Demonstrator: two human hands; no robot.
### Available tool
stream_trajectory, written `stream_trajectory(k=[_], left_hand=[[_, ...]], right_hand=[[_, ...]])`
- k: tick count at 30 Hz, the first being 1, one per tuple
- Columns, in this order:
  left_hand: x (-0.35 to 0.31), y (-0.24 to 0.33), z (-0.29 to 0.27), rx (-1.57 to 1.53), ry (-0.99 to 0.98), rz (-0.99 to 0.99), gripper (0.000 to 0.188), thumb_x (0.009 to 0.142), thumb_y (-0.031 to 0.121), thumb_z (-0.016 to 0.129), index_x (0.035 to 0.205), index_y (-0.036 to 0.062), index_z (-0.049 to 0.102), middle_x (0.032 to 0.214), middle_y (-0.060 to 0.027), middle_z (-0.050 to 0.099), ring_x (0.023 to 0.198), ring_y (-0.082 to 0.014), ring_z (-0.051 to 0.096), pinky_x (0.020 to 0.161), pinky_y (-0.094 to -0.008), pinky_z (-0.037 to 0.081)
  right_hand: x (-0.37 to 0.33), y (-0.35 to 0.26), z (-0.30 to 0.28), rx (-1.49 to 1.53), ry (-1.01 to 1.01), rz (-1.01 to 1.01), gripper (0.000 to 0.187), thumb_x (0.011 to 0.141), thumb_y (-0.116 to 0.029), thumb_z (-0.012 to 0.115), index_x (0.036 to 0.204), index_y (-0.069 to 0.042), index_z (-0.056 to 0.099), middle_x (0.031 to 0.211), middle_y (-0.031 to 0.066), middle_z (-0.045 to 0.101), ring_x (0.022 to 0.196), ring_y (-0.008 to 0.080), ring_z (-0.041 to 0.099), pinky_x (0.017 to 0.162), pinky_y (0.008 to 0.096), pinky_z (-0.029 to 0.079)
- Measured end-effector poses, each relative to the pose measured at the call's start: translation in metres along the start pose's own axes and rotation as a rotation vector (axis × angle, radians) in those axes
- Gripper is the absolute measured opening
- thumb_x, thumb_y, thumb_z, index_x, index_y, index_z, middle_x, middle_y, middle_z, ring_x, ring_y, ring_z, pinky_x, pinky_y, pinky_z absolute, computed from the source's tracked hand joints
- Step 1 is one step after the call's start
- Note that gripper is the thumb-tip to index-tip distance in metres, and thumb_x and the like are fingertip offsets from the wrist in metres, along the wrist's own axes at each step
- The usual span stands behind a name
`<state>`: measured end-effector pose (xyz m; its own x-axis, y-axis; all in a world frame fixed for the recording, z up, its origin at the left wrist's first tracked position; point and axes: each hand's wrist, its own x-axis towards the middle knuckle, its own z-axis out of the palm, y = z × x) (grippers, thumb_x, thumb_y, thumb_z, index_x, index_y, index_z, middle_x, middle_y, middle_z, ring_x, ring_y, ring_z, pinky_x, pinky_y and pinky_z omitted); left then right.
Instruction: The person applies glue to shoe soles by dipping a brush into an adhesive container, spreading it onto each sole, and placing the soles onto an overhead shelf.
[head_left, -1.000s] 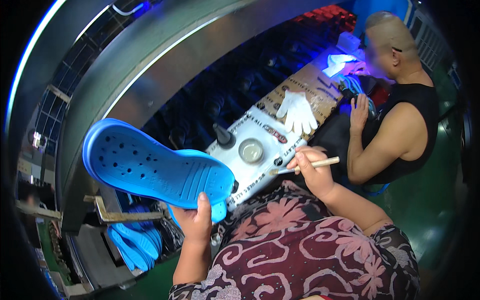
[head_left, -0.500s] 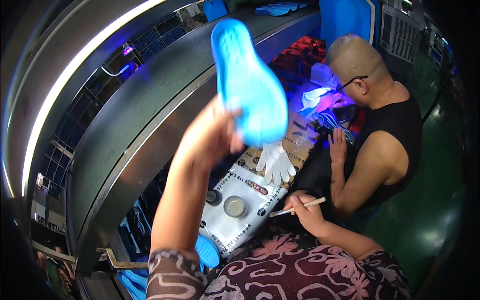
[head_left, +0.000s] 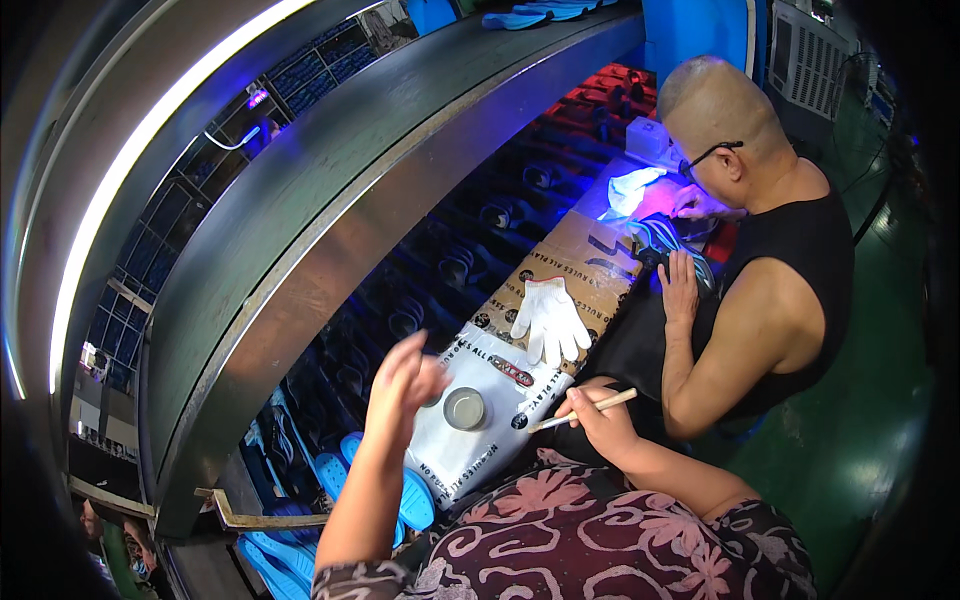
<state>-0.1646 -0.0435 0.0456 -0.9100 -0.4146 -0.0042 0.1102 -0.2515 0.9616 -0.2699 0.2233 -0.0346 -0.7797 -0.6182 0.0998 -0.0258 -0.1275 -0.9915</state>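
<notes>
My left hand [head_left: 406,378] is raised beside a small round cup [head_left: 465,409] of greyish liquid. Its fingers are a little apart, with nothing in them. A slim brush [head_left: 608,402] with a pale wooden handle is gripped in my right hand [head_left: 604,424], its bristles pointing left over the edge of the white-covered work surface [head_left: 455,460]. Several blue shoe soles [head_left: 416,500] lie low on the left, near my left forearm.
A white glove [head_left: 552,322] and a small dark-red object [head_left: 513,372] lie beyond the cup. A curved dark conveyor [head_left: 300,180] rises on the left, carrying blue soles [head_left: 520,20] at its far end. On the right sits a co-worker [head_left: 770,290], handling a shoe.
The blue sole has left my left hand; where it went cannot be told. That hand has come down and nearer the cup. My right hand, still with the brush, has shifted slightly left.
</notes>
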Motion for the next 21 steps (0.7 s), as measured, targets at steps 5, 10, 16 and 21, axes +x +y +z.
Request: stream_trajectory(k=[5, 10, 16, 21], left_hand=[[-0.175, -0.054, -0.118, 0.613, 0.598, -0.31, 0.053, 0.082, 0.014, 0.064, 0.128, -0.0028, 0.045, 0.099, -0.0138, 0.061, 0.078, -0.0187, 0.061, 0.068, -0.0288, 0.051], [-0.25, -0.096, -0.154, 1.24, 0.694, -0.404, 0.064, 0.073, 0.018, 0.068, 0.128, -0.0041, 0.045, 0.101, -0.0188, 0.06, 0.079, -0.0249, 0.062, 0.071, -0.0356, 0.051], [-0.232, -0.108, -0.151, 1.611, 0.774, -0.386, 0.042, 0.074, 0.021, 0.066, 0.11, 0.0026, 0.052, 0.099, -0.0189, 0.06, 0.087, -0.0361, 0.061, 0.075, -0.0439, 0.05], [-0.218, -0.093, -0.146, 1.411, 0.763, -0.407, 0.028, 0.075, 0.025, 0.063, 0.096, 0.0068, 0.062, 0.085, -0.0162, 0.065, 0.079, -0.0365, 0.062, 0.071, -0.0453, 0.049]], right_hand=[[-0.007, 0.002, 0.029, 0.071, -0.087, 0.068, 0.034, 0.096, -0.024, 0.05, 0.076, 0.0, 0.066, 0.063, 0.0014, 0.058, 0.057, 0.0066, 0.05, 0.054, 0.0217, 0.041], [-0.012, 0.002, 0.057, 0.048, -0.158, 0.116, 0.035, 0.096, -0.026, 0.049, 0.078, -0.001, 0.065, 0.067, 0.0013, 0.059, 0.06, 0.0067, 0.05, 0.056, 0.0214, 0.042], [-0.015, 0.01, 0.078, -0.001, -0.145, 0.165, 0.033, 0.096, -0.025, 0.05, 0.078, -0.002, 0.066, 0.066, 0.0007, 0.059, 0.059, 0.0067, 0.05, 0.056, 0.0213, 0.042], [-0.012, 0.014, 0.075, -0.04, -0.071, 0.171, 0.035, 0.096, -0.027, 0.051, 0.076, -0.001, 0.066, 0.065, 0.0011, 0.059, 0.058, 0.0066, 0.05, 0.055, 0.0213, 0.041]])
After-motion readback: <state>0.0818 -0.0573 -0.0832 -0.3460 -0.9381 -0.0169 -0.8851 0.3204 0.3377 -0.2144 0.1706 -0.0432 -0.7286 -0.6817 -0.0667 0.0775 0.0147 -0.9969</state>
